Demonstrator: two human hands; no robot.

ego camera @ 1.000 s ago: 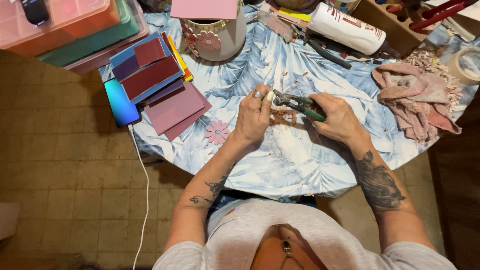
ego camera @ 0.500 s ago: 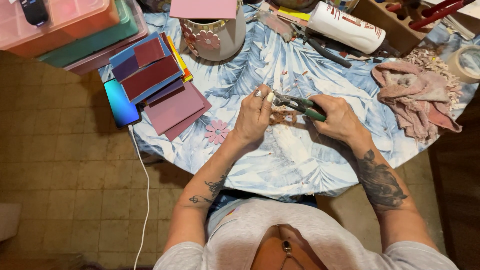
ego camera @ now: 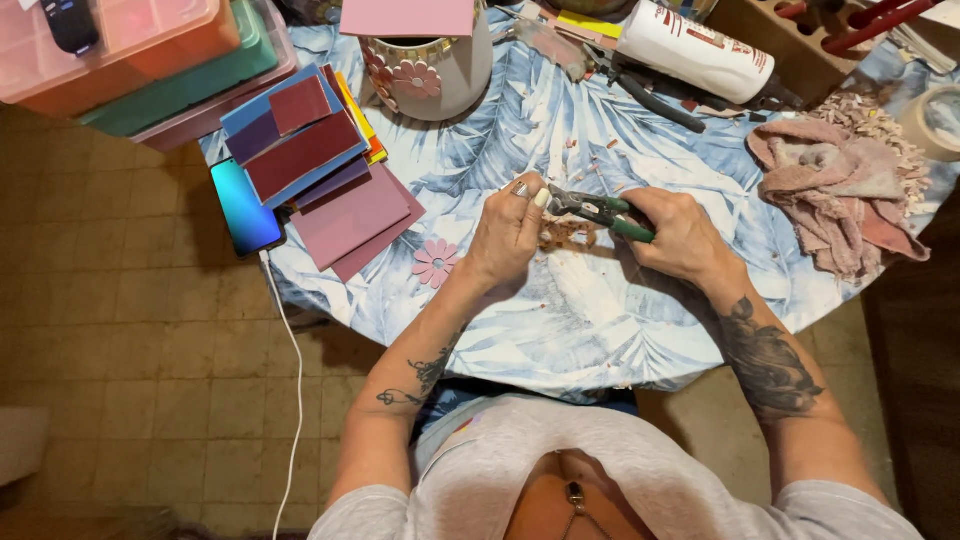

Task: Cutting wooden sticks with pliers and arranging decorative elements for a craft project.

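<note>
Hands (ego camera: 600, 225) near table edge (ego camera: 560, 375)

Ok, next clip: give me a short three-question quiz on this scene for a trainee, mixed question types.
1. True or false: the right hand grips the green-handled nippers.
2. Multiple choice: what lies at the table's left edge beside the stack of coloured sheets? A) a lit phone on a white cable B) a hammer C) a plate
3. Short answer: what lies on the tablecloth right under the nippers and the left hand?

Key:
1. True.
2. A, the phone.
3. A small pile of reddish-brown chips.
</note>
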